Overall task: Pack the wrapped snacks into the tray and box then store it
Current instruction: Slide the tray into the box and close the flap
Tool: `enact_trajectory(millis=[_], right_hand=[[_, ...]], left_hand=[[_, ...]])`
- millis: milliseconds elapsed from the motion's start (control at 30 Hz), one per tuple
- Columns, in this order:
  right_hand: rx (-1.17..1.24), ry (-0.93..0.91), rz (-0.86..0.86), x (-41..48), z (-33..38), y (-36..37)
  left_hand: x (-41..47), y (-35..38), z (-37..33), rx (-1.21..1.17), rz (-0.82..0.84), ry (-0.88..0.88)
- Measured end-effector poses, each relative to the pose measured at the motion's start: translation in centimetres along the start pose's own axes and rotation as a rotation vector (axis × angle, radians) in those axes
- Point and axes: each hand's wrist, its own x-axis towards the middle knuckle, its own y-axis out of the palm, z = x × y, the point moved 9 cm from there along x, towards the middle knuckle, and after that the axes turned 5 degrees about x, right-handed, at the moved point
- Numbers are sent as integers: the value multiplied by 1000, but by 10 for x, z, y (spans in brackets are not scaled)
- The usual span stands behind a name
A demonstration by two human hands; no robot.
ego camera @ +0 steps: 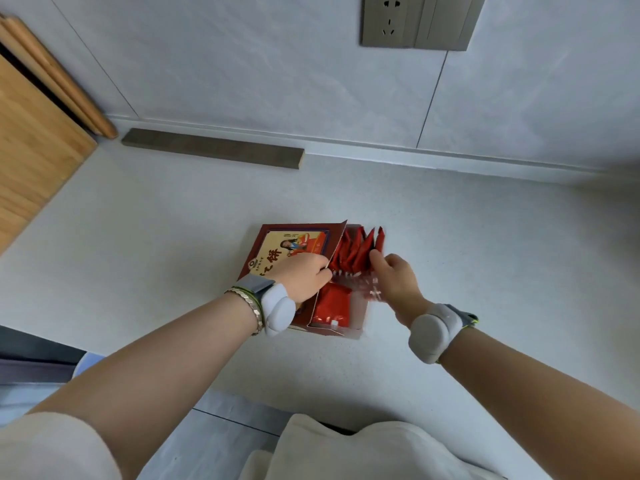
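Observation:
A dark red snack box (273,242) lies flat on the white counter, its open end facing right. A clear plastic tray (358,308) sticks out of that end. Several red wrapped snacks (356,252) stand on edge in the tray's far part, and one red snack (330,303) lies flat in the near part. My left hand (303,275) rests on the box at its open edge, fingers curled on the flap. My right hand (394,278) touches the standing snacks and the tray's right side; the tray there is blurred.
A grey stone bar (213,148) lies along the back wall. Wooden boards (31,133) lean at the left. A wall socket (415,20) sits above. The counter's front edge (242,396) runs just below the box, close to my body.

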Motion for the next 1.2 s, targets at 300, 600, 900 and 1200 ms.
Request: enact_trajectory(millis=[300,600,900,1200], right_hand=[[-501,-114,261,-7,0,45],[-625,-515,-242,-7,101,-34],[-531,-301,-66,-2,131,-67],[-390,-120,35,9,115,-62]], left_hand=[[-7,9,-26,97,22,59],[0,-58,-31,105,-45,94],[22,-93,-48,383,-88,212],[9,-94,20,-297,252,-185]])
